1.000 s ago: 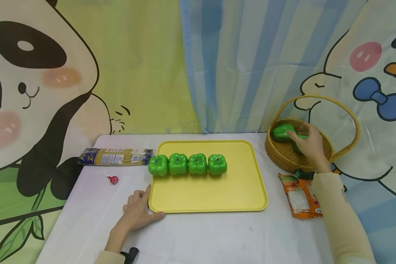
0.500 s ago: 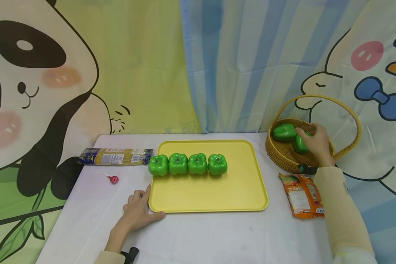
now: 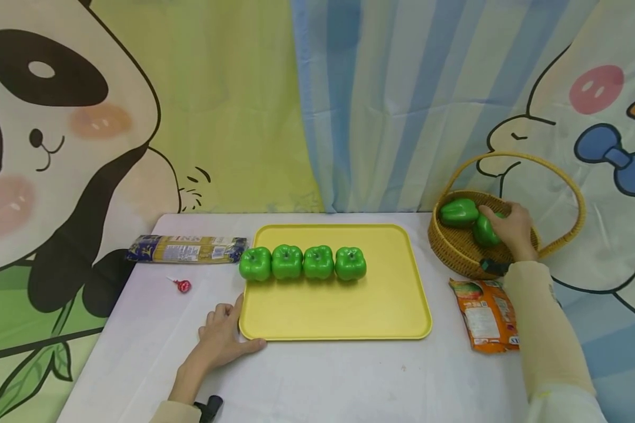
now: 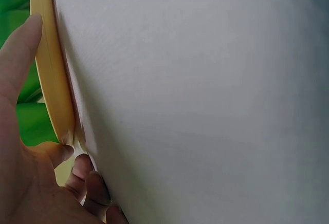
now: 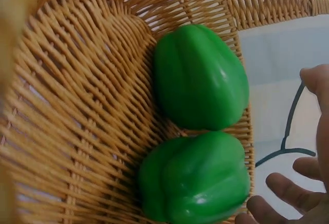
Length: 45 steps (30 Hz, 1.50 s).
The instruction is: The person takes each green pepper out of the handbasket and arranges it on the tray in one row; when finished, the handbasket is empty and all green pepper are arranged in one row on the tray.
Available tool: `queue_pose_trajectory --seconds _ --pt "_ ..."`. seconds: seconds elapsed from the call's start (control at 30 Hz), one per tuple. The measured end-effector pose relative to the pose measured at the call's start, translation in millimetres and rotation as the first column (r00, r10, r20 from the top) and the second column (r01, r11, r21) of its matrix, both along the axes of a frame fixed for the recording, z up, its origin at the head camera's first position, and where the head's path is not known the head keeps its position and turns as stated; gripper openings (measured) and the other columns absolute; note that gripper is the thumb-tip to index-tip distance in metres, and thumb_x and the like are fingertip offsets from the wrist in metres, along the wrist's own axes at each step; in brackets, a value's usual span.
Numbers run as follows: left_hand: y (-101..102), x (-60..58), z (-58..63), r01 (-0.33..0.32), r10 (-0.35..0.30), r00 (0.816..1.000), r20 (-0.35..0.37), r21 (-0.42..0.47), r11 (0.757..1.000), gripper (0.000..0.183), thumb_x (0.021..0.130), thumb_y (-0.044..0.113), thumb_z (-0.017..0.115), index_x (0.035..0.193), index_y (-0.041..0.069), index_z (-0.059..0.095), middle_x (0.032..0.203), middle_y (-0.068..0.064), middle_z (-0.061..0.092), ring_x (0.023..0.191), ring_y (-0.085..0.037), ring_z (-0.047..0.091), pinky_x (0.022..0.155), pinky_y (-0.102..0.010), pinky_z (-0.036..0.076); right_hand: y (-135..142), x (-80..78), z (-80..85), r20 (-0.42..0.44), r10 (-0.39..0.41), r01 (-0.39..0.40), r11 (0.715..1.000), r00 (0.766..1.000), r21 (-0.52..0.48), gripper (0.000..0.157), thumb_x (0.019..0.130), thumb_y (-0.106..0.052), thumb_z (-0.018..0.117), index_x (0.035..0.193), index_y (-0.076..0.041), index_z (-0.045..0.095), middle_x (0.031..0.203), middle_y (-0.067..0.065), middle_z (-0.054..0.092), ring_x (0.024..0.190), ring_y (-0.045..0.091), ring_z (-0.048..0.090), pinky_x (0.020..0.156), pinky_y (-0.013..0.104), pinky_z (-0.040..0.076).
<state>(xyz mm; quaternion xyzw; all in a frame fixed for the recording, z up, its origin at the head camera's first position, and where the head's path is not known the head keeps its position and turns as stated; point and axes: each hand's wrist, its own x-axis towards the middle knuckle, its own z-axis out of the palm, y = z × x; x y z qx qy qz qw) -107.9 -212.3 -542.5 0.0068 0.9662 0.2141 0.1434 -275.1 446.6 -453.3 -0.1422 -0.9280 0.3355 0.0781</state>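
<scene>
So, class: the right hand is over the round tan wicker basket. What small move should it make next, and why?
Probably lift the right hand up and clear of the basket: its spread fingers look wrapped round nothing, two glossy green bell peppers rest inside, and four more stand in a row on the flat yellow tray.

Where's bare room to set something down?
Free: the yellow tray, in front of its green peppers and right of them; the white table between tray and orange packet. Crowded: the basket, around two peppers and the right hand.
</scene>
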Motion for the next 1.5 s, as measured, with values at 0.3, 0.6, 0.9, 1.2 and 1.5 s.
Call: queue_pose_trajectory --seconds 0.3,0.6,0.9,1.2,1.5 --pt "0 -0.2 1.2 0.006 -0.006 1.0 -0.005 -0.002 1.0 0.126 0.065 0.081 0.073 0.163 0.023 0.016 0.134 -0.017 0.044 0.117 -0.032 0.041 0.081 -0.042 0.033 8 -0.9 -8.1 0.048 0.024 -0.029 0.994 0.999 0.104 0.088 0.099 -0.056 0.047 0.144 0.018 0.034 0.138 0.045 0.039 0.119 0.054 0.043 0.093 0.06 0.041" --pt "0 -1.7 1.4 0.001 -0.001 1.0 -0.002 -0.005 1.0 0.127 0.065 0.082 0.072 0.163 0.023 0.016 0.133 -0.017 0.044 0.116 -0.032 0.041 0.081 -0.043 0.034 11 -4.8 -7.3 0.158 0.067 -0.088 0.987 0.985 0.131 0.094 0.099 -0.058 0.044 0.148 0.019 0.025 0.143 0.05 0.027 0.131 0.06 0.032 0.104 0.066 0.035" --pt "0 -1.0 0.7 0.001 -0.001 1.0 -0.001 -0.01 1.0 0.127 0.065 0.082 0.072 0.162 0.021 0.017 0.134 -0.018 0.044 0.116 -0.033 0.042 0.082 -0.046 0.036 15 -9.1 -4.4 0.224 0.084 -0.112 0.987 0.971 0.118 0.09 0.101 -0.052 0.044 0.149 0.021 0.019 0.144 0.053 0.016 0.13 0.063 0.026 0.102 0.069 0.036" --pt "0 -0.6 1.1 0.004 -0.004 1.0 -0.007 -0.003 1.0 0.127 0.066 0.08 0.073 0.162 0.021 0.018 0.133 -0.018 0.044 0.116 -0.033 0.042 0.081 -0.044 0.034 23 -6.8 -6.2 0.253 0.083 -0.115 0.987 0.964 0.112 0.077 0.095 -0.025 0.061 0.146 0.02 0.025 0.138 0.051 0.019 0.107 0.053 0.036 0.084 0.061 0.042" --pt "0 0.1 0.6 0.006 -0.006 1.0 -0.012 0.0 1.0 0.126 0.065 0.081 0.073 0.162 0.022 0.017 0.133 -0.017 0.044 0.115 -0.032 0.042 0.079 -0.041 0.033 22 -2.2 -2.1 0.278 0.077 -0.117 0.985 0.957 0.131 0.077 0.093 -0.027 0.064 0.145 0.017 0.027 0.135 0.05 0.018 0.101 0.051 0.036 0.079 0.061 0.04"
